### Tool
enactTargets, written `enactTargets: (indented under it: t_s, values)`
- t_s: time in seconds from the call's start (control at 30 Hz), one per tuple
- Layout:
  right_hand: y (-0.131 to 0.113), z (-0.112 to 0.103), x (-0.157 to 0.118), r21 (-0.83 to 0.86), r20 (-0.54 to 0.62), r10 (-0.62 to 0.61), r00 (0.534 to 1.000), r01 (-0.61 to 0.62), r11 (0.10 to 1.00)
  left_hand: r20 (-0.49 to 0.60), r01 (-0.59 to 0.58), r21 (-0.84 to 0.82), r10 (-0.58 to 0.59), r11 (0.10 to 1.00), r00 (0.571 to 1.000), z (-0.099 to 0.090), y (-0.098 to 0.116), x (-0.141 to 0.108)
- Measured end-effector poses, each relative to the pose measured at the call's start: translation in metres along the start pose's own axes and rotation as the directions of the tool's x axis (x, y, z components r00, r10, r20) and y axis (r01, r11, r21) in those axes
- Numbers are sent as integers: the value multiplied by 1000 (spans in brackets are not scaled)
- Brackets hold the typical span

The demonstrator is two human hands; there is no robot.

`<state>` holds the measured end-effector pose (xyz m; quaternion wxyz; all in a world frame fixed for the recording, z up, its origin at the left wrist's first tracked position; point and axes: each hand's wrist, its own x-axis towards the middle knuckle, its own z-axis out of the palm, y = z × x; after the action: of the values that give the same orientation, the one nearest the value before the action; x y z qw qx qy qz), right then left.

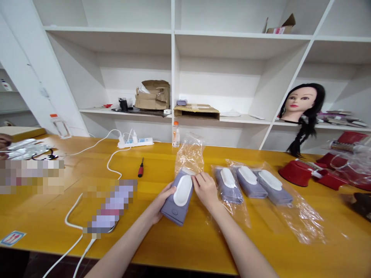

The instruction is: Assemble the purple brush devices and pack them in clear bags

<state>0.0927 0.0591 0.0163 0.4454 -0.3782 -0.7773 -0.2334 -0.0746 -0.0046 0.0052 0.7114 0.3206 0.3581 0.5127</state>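
Observation:
My left hand (164,199) grips a purple-grey, padded-looking device (175,210) by its left side, the thumb on top. It is a flat block with a white oval panel (183,189) and a small button near its close end. At the far end, the closed fingers of my right hand (205,189) pinch the edge of a clear plastic bag (189,150), which stretches away over the table. To the right lie three matching devices in clear bags: a near one (228,185), a middle one (251,183) and a right one (274,187).
A red-handled screwdriver (140,170), a power strip (136,143) with white cables and a partly pixelated phone (113,208) are on the left. Red plastic parts (295,172) sit at the right. Behind stand white shelves (220,36) with cardboard boxes and a mannequin head (300,101).

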Motion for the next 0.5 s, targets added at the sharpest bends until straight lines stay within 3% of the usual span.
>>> enactTargets:
  t_s: [0.17, 0.3, 0.4, 0.5]
  values:
    - [-6, -4, 0, -23, -12, -80, 997, 79, 997, 63, 66, -154, -57, 986, 996, 3, 2, -4]
    - [-11, -11, 3, 9, -24, -59, 998, 59, 998, 59, -6, -127, 13, 992, 998, 3, -4, -6]
    - [-13, -15, 7, 108, -23, 3, 1000, 0, 994, 12, -85, -34, 86, 996, 996, 2, -8, -4]
    - [-15, -16, 9, 276, -28, 138, 990, -125, 953, -13, -101, 67, 102, 993, 995, 2, -11, -1]
